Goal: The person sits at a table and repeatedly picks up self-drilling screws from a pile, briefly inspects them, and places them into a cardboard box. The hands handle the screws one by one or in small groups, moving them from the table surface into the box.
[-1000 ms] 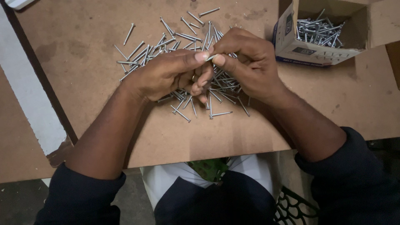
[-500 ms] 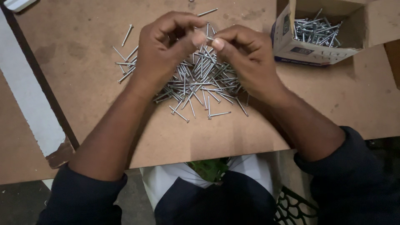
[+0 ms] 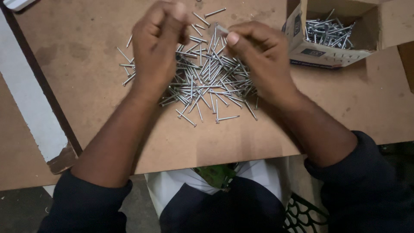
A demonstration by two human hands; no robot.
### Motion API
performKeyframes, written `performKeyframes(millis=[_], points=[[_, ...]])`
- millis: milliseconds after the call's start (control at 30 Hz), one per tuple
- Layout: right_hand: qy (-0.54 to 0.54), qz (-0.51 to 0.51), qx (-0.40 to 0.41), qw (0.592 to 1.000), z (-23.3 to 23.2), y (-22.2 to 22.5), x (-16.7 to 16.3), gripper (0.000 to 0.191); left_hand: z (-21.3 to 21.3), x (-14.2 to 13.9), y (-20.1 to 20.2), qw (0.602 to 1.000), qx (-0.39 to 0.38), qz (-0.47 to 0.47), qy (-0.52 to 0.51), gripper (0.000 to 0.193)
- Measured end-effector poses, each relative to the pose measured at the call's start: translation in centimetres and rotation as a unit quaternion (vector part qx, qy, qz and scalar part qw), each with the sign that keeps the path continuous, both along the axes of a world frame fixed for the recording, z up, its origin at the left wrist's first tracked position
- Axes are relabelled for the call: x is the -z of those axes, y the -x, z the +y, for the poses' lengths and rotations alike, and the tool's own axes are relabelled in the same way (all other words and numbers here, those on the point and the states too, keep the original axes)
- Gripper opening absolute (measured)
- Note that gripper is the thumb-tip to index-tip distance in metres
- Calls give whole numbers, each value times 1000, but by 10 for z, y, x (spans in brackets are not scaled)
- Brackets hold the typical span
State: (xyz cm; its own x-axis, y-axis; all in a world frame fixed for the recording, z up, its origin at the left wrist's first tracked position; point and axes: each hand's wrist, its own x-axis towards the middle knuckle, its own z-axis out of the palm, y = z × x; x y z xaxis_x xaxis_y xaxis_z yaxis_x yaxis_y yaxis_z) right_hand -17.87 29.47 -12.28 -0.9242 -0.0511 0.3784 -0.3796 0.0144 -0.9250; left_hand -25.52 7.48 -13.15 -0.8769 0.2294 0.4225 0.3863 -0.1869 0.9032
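Both hands hover over the nail pile (image 3: 207,82): right hand (image 3: 258,56) pinches a few nails, left hand (image 3: 157,41) is curled, probably gripping more (hard to see). Loose grip could drop them; points might prick.

A loose pile of nails (image 3: 207,82) lies spread on the brown board table (image 3: 108,51). The left hand (image 3: 157,47) is held over the pile's left part, fingers curled; whether it holds anything cannot be told. The right hand (image 3: 258,56) is over the pile's right part, thumb and forefinger pinching a small bunch of nails (image 3: 221,30). An open cardboard box (image 3: 327,49) containing more nails stands at upper right, near the right hand.
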Motion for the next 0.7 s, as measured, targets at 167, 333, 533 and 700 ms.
performKeyframes(millis=[167, 333, 533, 700], points=[[36, 24, 31, 999, 2, 4, -1, 13, -6, 0, 4, 988, -102, 96, 58, 32], [44, 12, 9, 999, 6, 5, -1, 27, -11, -13, 0, 918, -183, 274, 220, 10], [42, 0, -6, 999, 5, 4, 6, 35, -28, -28, 12, 797, -226, 352, 435, 32], [44, -13, -2, 999, 6, 6, 8, 30, -31, -30, 21, 778, -184, 402, 446, 14]])
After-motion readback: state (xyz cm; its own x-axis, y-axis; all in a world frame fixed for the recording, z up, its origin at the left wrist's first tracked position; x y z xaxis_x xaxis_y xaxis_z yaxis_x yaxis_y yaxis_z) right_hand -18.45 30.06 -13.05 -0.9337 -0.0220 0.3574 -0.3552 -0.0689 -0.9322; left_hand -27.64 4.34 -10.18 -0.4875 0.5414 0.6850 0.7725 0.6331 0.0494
